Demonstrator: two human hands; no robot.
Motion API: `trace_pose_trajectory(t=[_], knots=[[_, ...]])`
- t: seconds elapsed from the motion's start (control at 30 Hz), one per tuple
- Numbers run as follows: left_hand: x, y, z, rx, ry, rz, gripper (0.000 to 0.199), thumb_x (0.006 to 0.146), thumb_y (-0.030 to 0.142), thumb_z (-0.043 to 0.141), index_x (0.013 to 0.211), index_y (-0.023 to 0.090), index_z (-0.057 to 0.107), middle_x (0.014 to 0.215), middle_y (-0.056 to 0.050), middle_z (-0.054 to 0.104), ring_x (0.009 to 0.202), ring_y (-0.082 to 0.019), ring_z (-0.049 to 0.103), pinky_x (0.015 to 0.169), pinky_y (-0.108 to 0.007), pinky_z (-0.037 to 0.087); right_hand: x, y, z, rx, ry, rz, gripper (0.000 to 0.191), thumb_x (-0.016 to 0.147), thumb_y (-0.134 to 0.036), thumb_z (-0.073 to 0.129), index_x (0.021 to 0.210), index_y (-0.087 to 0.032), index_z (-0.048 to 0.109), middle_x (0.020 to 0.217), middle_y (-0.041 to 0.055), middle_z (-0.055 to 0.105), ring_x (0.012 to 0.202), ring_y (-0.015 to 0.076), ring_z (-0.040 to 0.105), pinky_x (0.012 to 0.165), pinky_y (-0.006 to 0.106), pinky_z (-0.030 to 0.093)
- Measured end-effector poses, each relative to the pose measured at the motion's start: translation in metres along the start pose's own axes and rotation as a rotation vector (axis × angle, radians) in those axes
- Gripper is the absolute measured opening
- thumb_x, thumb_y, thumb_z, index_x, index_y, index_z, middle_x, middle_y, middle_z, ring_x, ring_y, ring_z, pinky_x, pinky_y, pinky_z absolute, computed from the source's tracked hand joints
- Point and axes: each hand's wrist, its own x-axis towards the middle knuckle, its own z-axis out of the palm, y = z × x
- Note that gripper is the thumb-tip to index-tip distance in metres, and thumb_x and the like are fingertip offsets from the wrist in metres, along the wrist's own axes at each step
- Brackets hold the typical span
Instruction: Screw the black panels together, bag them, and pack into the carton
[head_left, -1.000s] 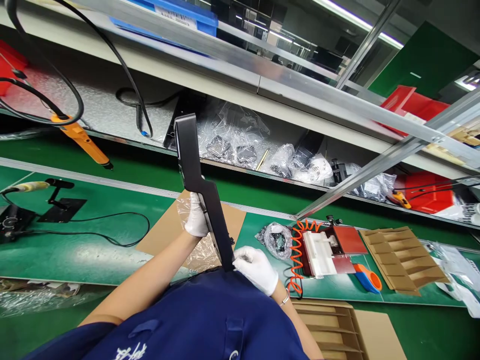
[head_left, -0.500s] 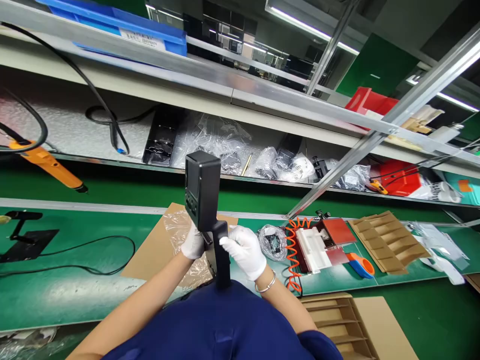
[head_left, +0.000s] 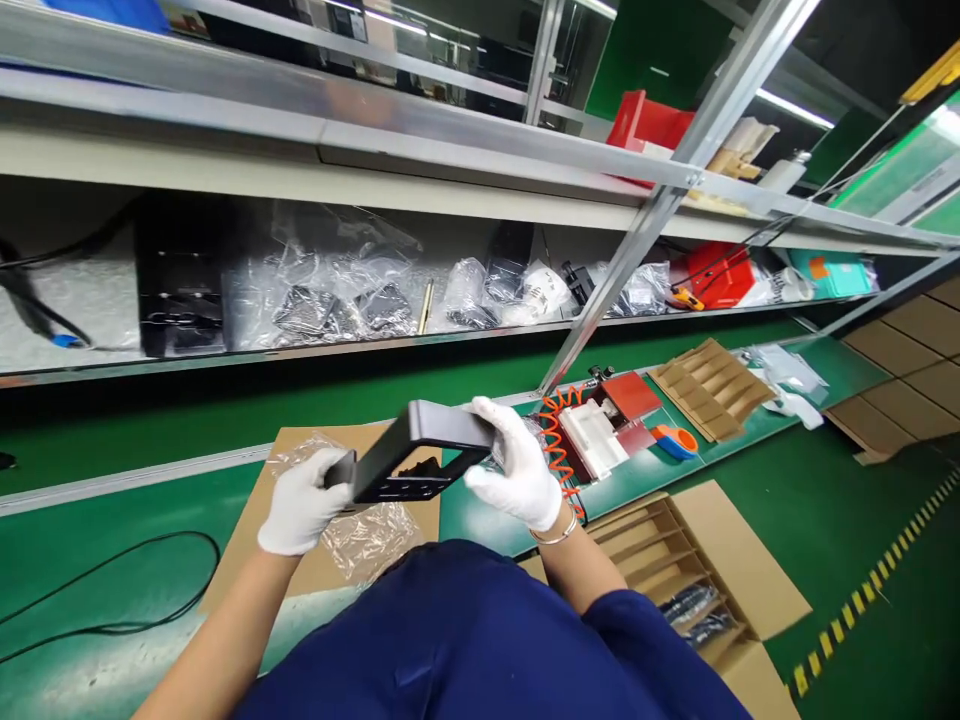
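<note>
Crosswise: black housing [head_left: 393,456], long axis left to right, tilting slightly upward rightward; left hand [head_left: 302,502] pinching one end, right hand [head_left: 525,472] clasping the other.

The gloved left hand [head_left: 304,502] and right hand [head_left: 519,472] hold a black frame [head_left: 452,426] at opposite ends, tilted above a cardboard sheet [head_left: 319,575] and crumpled clear plastic [head_left: 375,542] on the green bench [head_left: 127,500]. An orange coiled hose [head_left: 553,448] lies farther right, near a blue-and-orange tape dispenser [head_left: 676,442].

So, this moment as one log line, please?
left hand: holding black housing; right hand: holding same housing; cardboard sheet: on green bench
</note>
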Motion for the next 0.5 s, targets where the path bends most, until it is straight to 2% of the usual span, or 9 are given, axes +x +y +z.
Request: trace_pose_trajectory(t=[0.07, 0.13, 0.23, 0.3, 0.37, 0.43, 0.5], knots=[[-0.002, 0.005, 0.003, 0.159, -0.023, 0.061, 0.026, 0.048, 0.042, 0.078, 0.063, 0.025, 0.066, 0.054, -0.001, 0.06, 0.052, -0.019, 0.051, 0.055, -0.031, 0.037, 0.003, -0.003, -0.003, -0.171, 0.047, -0.008, 0.055, 0.08, -0.036, 0.069, 0.133, -0.026, 0.06, 0.129, 0.0088, 0.066, 0.122, 0.0253, 0.061, 0.113, 0.044, 0.048], [-0.006, 0.012, 0.006, 0.386, -0.008, 0.206, 0.033, 0.056, 0.055, 0.076, 0.065, 0.025, 0.065, 0.054, -0.003, 0.06, 0.05, -0.021, 0.051, 0.054, -0.031, 0.032, 0.007, -0.002, -0.008, -0.272, 0.103, 0.026, 0.046, 0.076, -0.022, 0.061, 0.121, -0.024, 0.065, 0.116, 0.0073, 0.07, 0.11, 0.0241, 0.065, 0.106, 0.043, 0.052], [-0.016, 0.024, 0.011, 0.666, 0.058, 0.448, 0.051, 0.073, 0.074, 0.058, 0.063, 0.025, 0.059, 0.051, -0.005, 0.056, 0.047, -0.022, 0.048, 0.051, -0.031, 0.021, 0.012, 0.007, -0.017, -0.305, 0.148, 0.143, 0.034, 0.066, -0.018, 0.056, 0.099, -0.023, 0.064, 0.095, 0.0031, 0.069, 0.091, 0.0224, 0.065, 0.094, 0.04, 0.056], [-0.02, 0.032, 0.013, 0.775, 0.052, 0.522, 0.057, 0.079, 0.078, 0.047, 0.064, 0.024, 0.057, 0.05, -0.005, 0.054, 0.046, -0.023, 0.048, 0.05, -0.031, 0.018, 0.013, 0.016, -0.023, -0.293, 0.186, 0.231, 0.028, 0.064, -0.019, 0.055, 0.091, -0.023, 0.061, 0.087, 0.0009, 0.066, 0.085, 0.0208, 0.063, 0.088, 0.038, 0.057], [-0.02, 0.037, 0.011, 0.855, -0.026, 0.543, 0.058, 0.083, 0.077, 0.042, 0.07, 0.024, 0.062, 0.057, -0.006, 0.059, 0.051, -0.025, 0.053, 0.05, -0.031, 0.021, 0.011, 0.027, -0.03, -0.267, 0.251, 0.308, 0.024, 0.064, -0.02, 0.054, 0.088, -0.023, 0.058, 0.084, 0.0009, 0.063, 0.084, 0.0204, 0.062, 0.087, 0.036, 0.056], [-0.015, 0.038, 0.003, 0.865, -0.104, 0.558, 0.059, 0.084, 0.077, 0.04, 0.082, 0.024, 0.067, 0.071, -0.008, 0.068, 0.062, -0.028, 0.06, 0.054, -0.033, 0.031, 0.007, 0.038, -0.04, -0.218, 0.336, 0.369, 0.022, 0.066, -0.023, 0.052, 0.088, -0.022, 0.057, 0.087, 0.0031, 0.063, 0.089, 0.0214, 0.062, 0.09, 0.037, 0.056], [-0.007, 0.034, -0.01, 0.819, -0.09, 0.512, 0.064, 0.081, 0.079, 0.04, 0.093, 0.025, 0.07, 0.085, -0.012, 0.072, 0.075, -0.034, 0.065, 0.064, -0.038, 0.042, 0.001, 0.051, -0.053, -0.157, 0.456, 0.39, 0.026, 0.07, -0.027, 0.051, 0.095, -0.022, 0.058, 0.095, 0.0064, 0.065, 0.097, 0.0229, 0.064, 0.095, 0.038, 0.056]])
